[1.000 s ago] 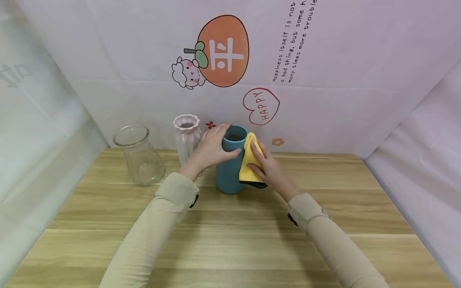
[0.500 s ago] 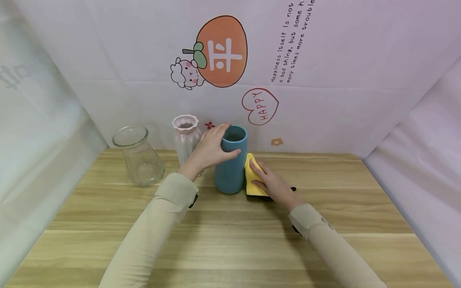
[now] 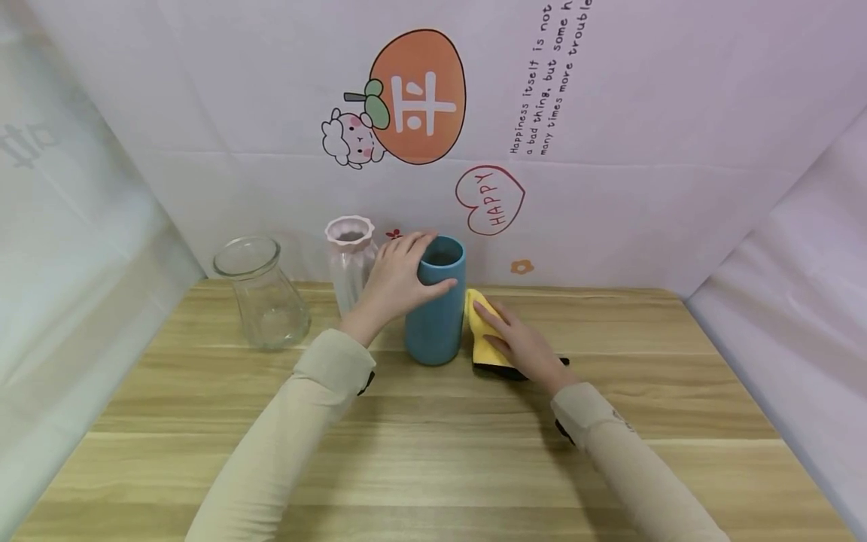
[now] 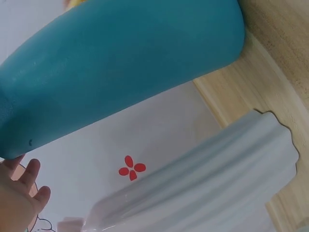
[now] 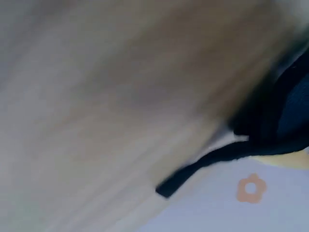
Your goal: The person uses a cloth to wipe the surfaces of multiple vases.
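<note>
Here, blue vase [image 3: 433,331]: is standing upright on the tabletop [image 3: 433,467].
Left hand [image 3: 395,280]: is gripping its upper part from ten o'clock, partly open around it.
Right hand [image 3: 523,342]: is holding a yellow cloth [image 3: 484,345], fingers bent, just beside the vase at four o'clock.
Pale ribbed vase [image 3: 347,275]: is standing at ten o'clock.
Glass vase [image 3: 271,309]: is standing farther out, at nine.

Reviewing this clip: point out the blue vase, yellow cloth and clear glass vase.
Blue vase [image 3: 436,320], head view: lower front wall.
Yellow cloth [image 3: 479,338], head view: yellow face.
Clear glass vase [image 3: 271,301], head view: front wall.
</note>
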`<state>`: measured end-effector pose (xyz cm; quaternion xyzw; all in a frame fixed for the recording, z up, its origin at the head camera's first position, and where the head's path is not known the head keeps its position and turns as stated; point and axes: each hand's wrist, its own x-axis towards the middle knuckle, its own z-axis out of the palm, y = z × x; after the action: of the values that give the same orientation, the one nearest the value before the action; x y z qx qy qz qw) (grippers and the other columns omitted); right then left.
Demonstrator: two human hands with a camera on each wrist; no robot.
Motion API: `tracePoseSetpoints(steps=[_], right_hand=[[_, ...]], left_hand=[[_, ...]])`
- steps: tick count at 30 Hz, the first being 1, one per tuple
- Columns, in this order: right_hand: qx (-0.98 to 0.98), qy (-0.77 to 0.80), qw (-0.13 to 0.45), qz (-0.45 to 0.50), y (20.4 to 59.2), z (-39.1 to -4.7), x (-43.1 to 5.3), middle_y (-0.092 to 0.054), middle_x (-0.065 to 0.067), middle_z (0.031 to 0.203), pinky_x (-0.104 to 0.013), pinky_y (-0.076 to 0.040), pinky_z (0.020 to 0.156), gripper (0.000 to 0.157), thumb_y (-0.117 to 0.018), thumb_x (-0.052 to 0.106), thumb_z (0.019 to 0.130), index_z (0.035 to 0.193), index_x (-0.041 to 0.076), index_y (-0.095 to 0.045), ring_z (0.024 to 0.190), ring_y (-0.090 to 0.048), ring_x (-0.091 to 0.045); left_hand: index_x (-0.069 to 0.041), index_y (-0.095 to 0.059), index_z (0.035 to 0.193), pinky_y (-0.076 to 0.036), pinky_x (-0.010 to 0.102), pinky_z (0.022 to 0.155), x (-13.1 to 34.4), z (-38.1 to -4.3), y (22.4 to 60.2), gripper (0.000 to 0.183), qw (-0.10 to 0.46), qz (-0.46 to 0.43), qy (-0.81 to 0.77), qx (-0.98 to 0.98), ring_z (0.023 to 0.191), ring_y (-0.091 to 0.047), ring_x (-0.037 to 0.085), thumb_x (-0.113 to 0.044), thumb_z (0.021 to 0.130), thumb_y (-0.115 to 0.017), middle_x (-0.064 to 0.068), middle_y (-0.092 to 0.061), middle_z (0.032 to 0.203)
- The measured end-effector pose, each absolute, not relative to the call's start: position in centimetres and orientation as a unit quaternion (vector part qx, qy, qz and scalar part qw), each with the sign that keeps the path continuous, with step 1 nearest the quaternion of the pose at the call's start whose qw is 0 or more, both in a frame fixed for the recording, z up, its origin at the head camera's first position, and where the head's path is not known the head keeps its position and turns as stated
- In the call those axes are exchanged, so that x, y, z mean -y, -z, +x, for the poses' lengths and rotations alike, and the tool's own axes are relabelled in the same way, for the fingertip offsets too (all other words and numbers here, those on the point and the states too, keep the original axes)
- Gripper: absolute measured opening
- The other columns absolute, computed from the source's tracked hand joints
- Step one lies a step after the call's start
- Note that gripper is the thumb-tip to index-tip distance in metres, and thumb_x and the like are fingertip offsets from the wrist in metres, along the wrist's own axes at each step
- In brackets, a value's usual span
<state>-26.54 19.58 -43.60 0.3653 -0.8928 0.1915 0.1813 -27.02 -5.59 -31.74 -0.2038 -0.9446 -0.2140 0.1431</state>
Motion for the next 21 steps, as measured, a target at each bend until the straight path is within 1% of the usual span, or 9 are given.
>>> tracePoseSetpoints(steps=[2, 3, 5, 8, 12, 14, 16, 18, 21], right_hand=[[0.880, -0.208, 0.221, 0.366, 42.9, -26.7, -19.1, -0.047, -0.024, 0.139, -0.042, -0.057, 0.076, 0.065, -0.066, 0.006, 0.087, 0.145, 0.014, -0.038, 0.106, -0.064, -0.039], [0.873, -0.216, 0.239, 0.367, 42.5, -26.8, -18.9, -0.048, -0.024, 0.138, -0.043, -0.057, 0.079, 0.065, -0.067, 0.005, 0.086, 0.145, 0.012, -0.040, 0.105, -0.064, -0.038], [0.862, -0.232, 0.266, 0.365, 41.6, -27.0, -18.3, -0.049, -0.024, 0.136, -0.045, -0.056, 0.083, 0.064, -0.069, 0.004, 0.084, 0.142, 0.009, -0.042, 0.109, -0.062, -0.040], [0.842, -0.259, 0.294, 0.370, 40.2, -27.3, -17.6, -0.049, -0.025, 0.135, -0.048, -0.053, 0.088, 0.063, -0.070, 0.003, 0.082, 0.140, 0.006, -0.045, 0.114, -0.059, -0.042], [0.822, -0.281, 0.323, 0.375, 38.6, -27.6, -17.0, -0.051, -0.027, 0.133, -0.049, -0.053, 0.088, 0.072, -0.072, 0.001, 0.079, 0.144, 0.012, -0.043, 0.111, -0.059, -0.043], [0.817, -0.283, 0.331, 0.378, 37.9, -27.7, -16.9, -0.051, -0.026, 0.132, -0.049, -0.053, 0.088, 0.074, -0.074, 0.001, 0.078, 0.144, 0.013, -0.043, 0.111, -0.059, -0.043], [0.816, -0.280, 0.331, 0.383, 37.4, -27.7, -16.9, -0.051, -0.026, 0.133, -0.048, -0.054, 0.087, 0.072, -0.075, 0.002, 0.077, 0.142, 0.011, -0.044, 0.111, -0.060, -0.042], [0.820, -0.270, 0.323, 0.388, 37.0, -27.5, -16.8, -0.049, -0.025, 0.135, -0.047, -0.055, 0.086, 0.068, -0.075, 0.004, 0.077, 0.139, 0.006, -0.046, 0.110, -0.061, -0.041], [0.836, -0.250, 0.303, 0.383, 37.0, -27.3, -16.8, -0.046, -0.023, 0.139, -0.045, -0.056, 0.085, 0.069, -0.074, 0.008, 0.079, 0.140, 0.006, -0.043, 0.109, -0.062, -0.040]], left_hand=[[-0.012, -0.041, 0.144, -0.026, 0.049, 0.116, 5.6, -27.0, 31.7, 0.077, 0.141, -0.203, 0.222, 0.943, 0.137, -0.040, 0.027, -0.052, 0.083, -0.065, 0.010, -0.045, 0.146], [-0.013, -0.041, 0.145, -0.026, 0.050, 0.117, 5.6, -27.0, 31.6, 0.077, 0.138, -0.202, 0.227, 0.943, 0.137, -0.040, 0.027, -0.051, 0.083, -0.065, 0.009, -0.044, 0.147], [-0.013, -0.040, 0.145, -0.025, 0.050, 0.117, 5.6, -27.0, 31.4, 0.076, 0.131, -0.202, 0.234, 0.942, 0.138, -0.039, 0.027, -0.049, 0.083, -0.065, 0.009, -0.044, 0.147], [-0.013, -0.039, 0.146, -0.023, 0.051, 0.118, 5.6, -27.1, 31.3, 0.076, 0.116, -0.206, 0.242, 0.941, 0.140, -0.037, 0.027, -0.047, 0.083, -0.064, 0.009, -0.042, 0.149], [-0.014, -0.035, 0.148, -0.018, 0.052, 0.119, 5.7, -27.3, 31.2, 0.078, 0.089, -0.216, 0.251, 0.939, 0.142, -0.033, 0.026, -0.046, 0.083, -0.063, 0.007, -0.038, 0.152], [-0.015, -0.033, 0.149, -0.016, 0.052, 0.119, 5.8, -27.5, 31.2, 0.079, 0.077, -0.223, 0.256, 0.938, 0.143, -0.031, 0.026, -0.045, 0.083, -0.063, 0.006, -0.036, 0.153], [-0.016, -0.031, 0.150, -0.015, 0.053, 0.120, 6.0, -27.6, 31.2, 0.080, 0.067, -0.229, 0.260, 0.936, 0.143, -0.030, 0.027, -0.044, 0.083, -0.063, 0.005, -0.035, 0.154], [-0.017, -0.030, 0.150, -0.014, 0.054, 0.119, 6.1, -27.6, 31.2, 0.079, 0.064, -0.236, 0.259, 0.935, 0.144, -0.029, 0.027, -0.044, 0.083, -0.062, 0.005, -0.034, 0.155], [-0.018, -0.029, 0.151, -0.014, 0.055, 0.119, 6.3, -27.6, 31.1, 0.079, 0.063, -0.242, 0.249, 0.935, 0.144, -0.027, 0.028, -0.044, 0.083, -0.061, 0.004, -0.033, 0.155]])
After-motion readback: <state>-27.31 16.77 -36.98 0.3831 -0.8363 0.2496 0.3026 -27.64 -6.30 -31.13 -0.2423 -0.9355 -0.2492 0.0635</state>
